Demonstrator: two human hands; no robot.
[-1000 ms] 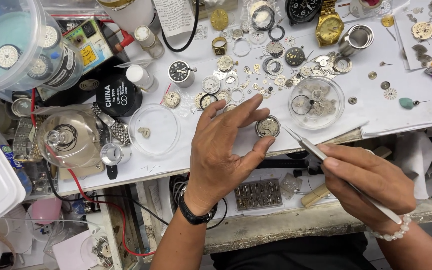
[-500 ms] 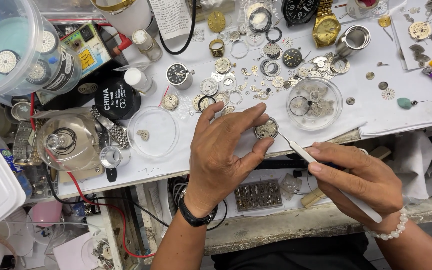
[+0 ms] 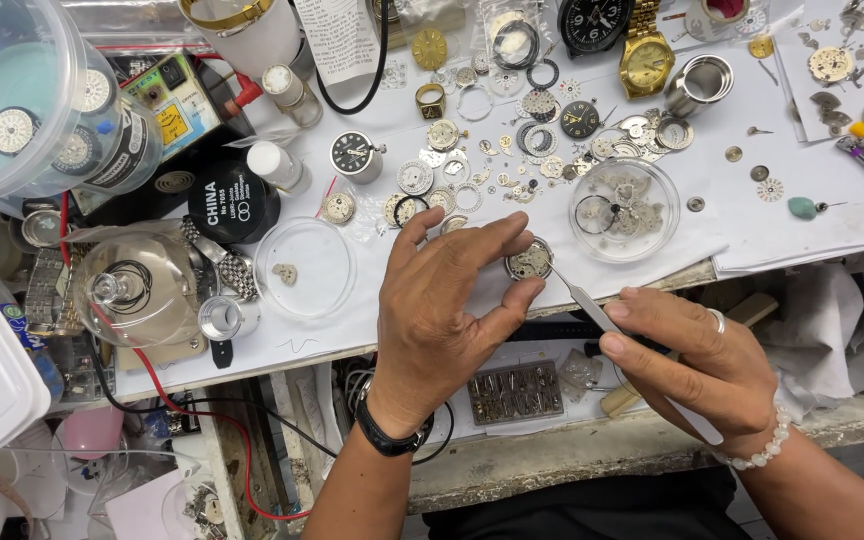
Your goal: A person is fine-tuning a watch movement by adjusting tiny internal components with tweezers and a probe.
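My left hand (image 3: 447,305) rests on the white work surface and pinches a small round watch movement (image 3: 530,261) between thumb and fingertips. My right hand (image 3: 697,365) grips metal tweezers (image 3: 582,298), whose tips touch the movement's right edge. A black watch sits on my left wrist, a bead bracelet on my right. Just beyond the movement stands a clear round dish (image 3: 624,208) holding several watch parts.
Loose dials, gears and rings lie scattered at the back (image 3: 512,150). An empty clear dish (image 3: 304,268), a glass dome (image 3: 137,290), a black round tin (image 3: 233,203), a gold wristwatch (image 3: 647,60) and a plastic tub (image 3: 7,95) crowd the bench. A parts tray (image 3: 515,392) sits on the lower shelf.
Both hands have shifted slightly; the tweezers' tips have come in to touch the movement, which my left hand keeps pinched in place.
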